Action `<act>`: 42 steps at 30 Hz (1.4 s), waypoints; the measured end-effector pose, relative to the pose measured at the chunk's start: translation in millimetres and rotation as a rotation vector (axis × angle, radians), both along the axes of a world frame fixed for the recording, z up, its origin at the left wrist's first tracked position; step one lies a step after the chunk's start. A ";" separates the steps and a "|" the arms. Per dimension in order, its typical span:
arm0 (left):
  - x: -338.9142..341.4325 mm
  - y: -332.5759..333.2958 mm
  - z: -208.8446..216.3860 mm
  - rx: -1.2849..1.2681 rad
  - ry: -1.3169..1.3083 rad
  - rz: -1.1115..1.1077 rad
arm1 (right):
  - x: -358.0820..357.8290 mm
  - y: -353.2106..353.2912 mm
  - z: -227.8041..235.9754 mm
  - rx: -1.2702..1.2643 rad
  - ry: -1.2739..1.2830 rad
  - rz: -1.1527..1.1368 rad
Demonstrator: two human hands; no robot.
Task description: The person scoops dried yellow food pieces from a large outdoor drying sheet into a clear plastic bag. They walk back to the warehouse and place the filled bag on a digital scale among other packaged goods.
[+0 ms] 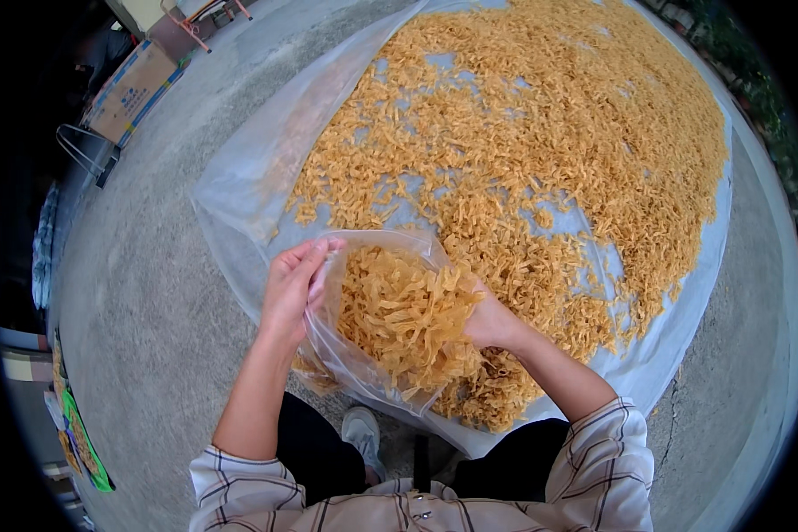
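the left hand point(293, 279) is pinching the bag point(323, 341), which is hanging between both hands; the right hand point(489, 317) is touching strips point(403, 306) just left of it, its grip hidden, impossible to tell.

Cardbd box point(131, 89): blue print point(134, 97), illeg.

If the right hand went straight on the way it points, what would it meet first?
Most likely the yellow strips bunched in the clear plastic bag; the right hand is right up against them. Its fingertips are hidden, so depth is unclear.
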State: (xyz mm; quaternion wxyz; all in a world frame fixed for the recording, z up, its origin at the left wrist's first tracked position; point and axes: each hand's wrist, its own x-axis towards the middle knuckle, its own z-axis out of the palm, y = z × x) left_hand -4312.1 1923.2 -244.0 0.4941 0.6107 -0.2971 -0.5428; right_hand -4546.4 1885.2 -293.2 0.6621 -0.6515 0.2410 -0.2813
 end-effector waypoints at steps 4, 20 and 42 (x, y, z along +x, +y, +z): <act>-6.5 2.6 5.0 0.015 0.025 0.016 | 82.8 14.7 -51.1 -0.525 0.773 -0.152; 9.1 2.6 -4.0 -0.009 0.062 0.069 | -157.4 17.9 -148.6 -0.410 1.049 -0.399; 5.5 -3.5 -5.0 -0.015 -0.024 0.093 | -152.3 -0.8 -221.7 -0.385 1.255 -0.247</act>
